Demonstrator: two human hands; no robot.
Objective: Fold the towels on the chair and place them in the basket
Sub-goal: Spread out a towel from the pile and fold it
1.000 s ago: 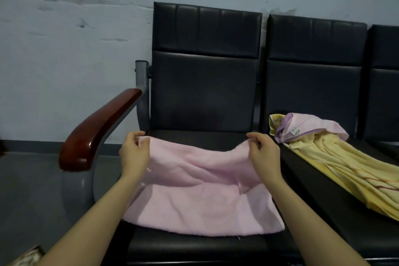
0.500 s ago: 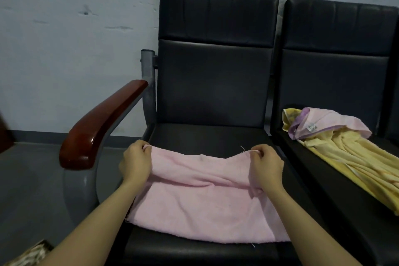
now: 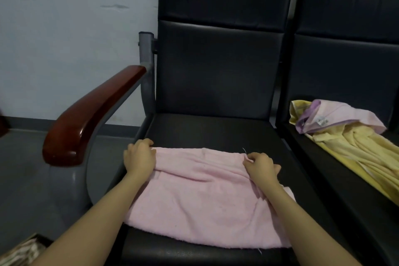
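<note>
A pink towel (image 3: 200, 198) lies on the seat of the left black chair (image 3: 216, 127), its far edge folded toward me. My left hand (image 3: 140, 157) pinches the towel's far left corner against the seat. My right hand (image 3: 261, 165) pinches the far right corner. On the neighbouring seat at the right lies a heap of towels: a yellow towel (image 3: 358, 157) with a pink, purple-edged towel (image 3: 336, 117) on top. At the bottom left corner a woven edge, perhaps the basket (image 3: 21, 251), shows only in part.
A red-brown wooden armrest (image 3: 90, 114) on a grey metal frame stands left of the seat. A pale wall is behind the chairs, and grey floor (image 3: 26, 168) lies at the left. The chair backs rise dark and upright.
Both hands have come down with the towel's far edge from above the seat onto it. The view has moved closer and to the left.
</note>
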